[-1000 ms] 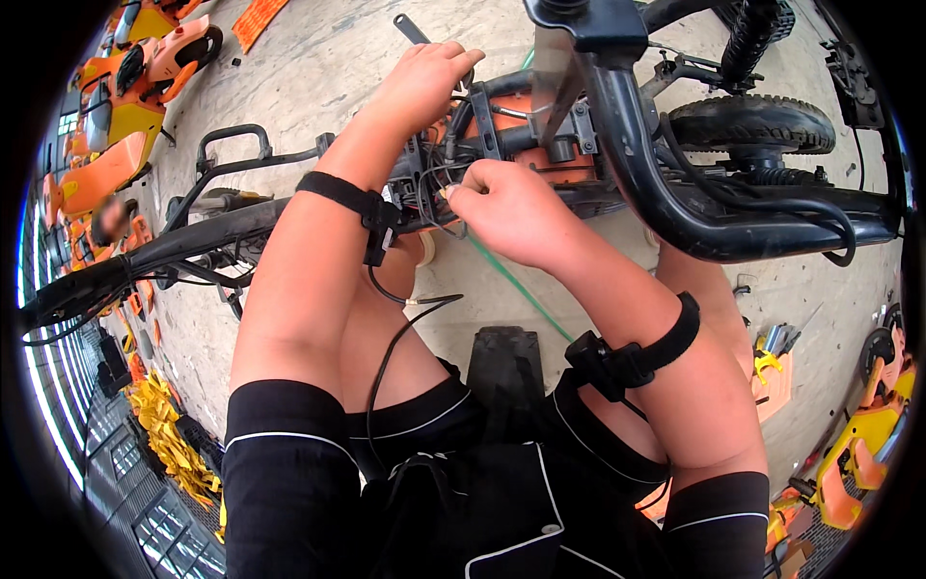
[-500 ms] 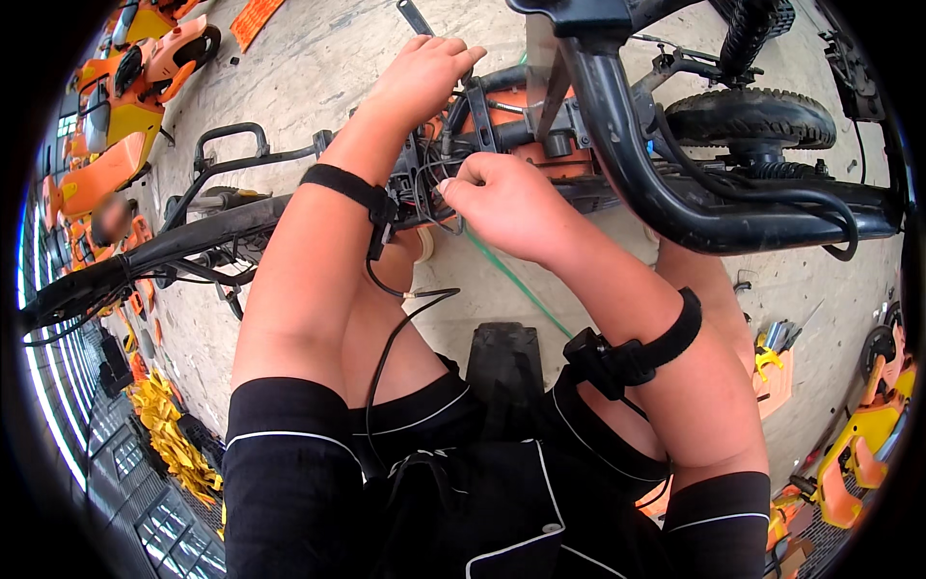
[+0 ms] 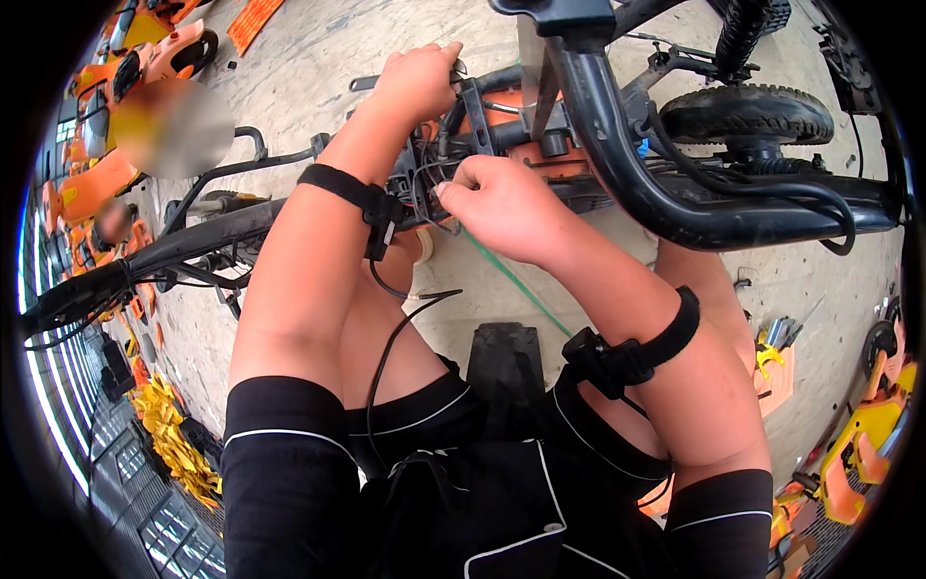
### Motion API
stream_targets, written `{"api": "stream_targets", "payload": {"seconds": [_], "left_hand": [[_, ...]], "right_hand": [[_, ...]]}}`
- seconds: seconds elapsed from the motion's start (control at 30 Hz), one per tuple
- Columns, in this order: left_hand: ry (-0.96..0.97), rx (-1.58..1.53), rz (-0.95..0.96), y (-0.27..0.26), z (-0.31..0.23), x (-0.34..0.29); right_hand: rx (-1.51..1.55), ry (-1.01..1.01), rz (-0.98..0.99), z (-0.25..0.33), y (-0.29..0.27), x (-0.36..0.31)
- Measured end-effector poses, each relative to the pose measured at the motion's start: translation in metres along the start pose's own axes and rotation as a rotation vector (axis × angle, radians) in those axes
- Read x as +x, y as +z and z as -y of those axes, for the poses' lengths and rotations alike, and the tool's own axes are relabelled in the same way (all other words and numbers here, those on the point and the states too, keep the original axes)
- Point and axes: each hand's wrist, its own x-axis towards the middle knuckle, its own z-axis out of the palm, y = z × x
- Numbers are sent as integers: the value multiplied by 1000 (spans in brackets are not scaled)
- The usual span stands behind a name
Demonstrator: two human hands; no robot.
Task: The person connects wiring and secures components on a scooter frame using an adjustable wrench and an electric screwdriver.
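Observation:
My left hand (image 3: 420, 85) is closed over a metal wrench (image 3: 364, 84). The holed end of its handle sticks out left of the hand, and a bit of metal shows by the fingertips. Both hands are over the black frame (image 3: 227, 224) of a partly stripped two-wheeler. Lower and to the right, my right hand (image 3: 502, 207) has thumb and fingers drawn together beside a bundle of thin black cables (image 3: 422, 183); what lies between the fingertips is hidden. Orange body parts (image 3: 531, 154) show beyond the hands.
A thick bent black tube (image 3: 627, 183) rises at the right, with a knobby tyre (image 3: 748, 116) behind it. A green line (image 3: 521, 285) runs across the concrete floor. Orange and yellow scooters (image 3: 154, 58) stand at the far left. A tray with tools (image 3: 772, 362) lies at the right.
The wrench has swung from pointing away from me to pointing left, and my left hand has turned with it. My right hand is nearly still. A blurred patch has come in at the upper left.

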Motion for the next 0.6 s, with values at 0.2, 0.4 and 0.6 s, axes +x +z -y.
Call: {"api": "stream_targets", "payload": {"seconds": [0.2,0.4,0.6], "left_hand": [[32,-152,-96,19,19,3],[226,-246,-198,19,30,12],[182,-338,-173,1,16,0]], "right_hand": [[72,-52,-23,-12,5,3],[51,-136,-127,-36,34,27],[-11,-168,-103,-23,42,42]]}}
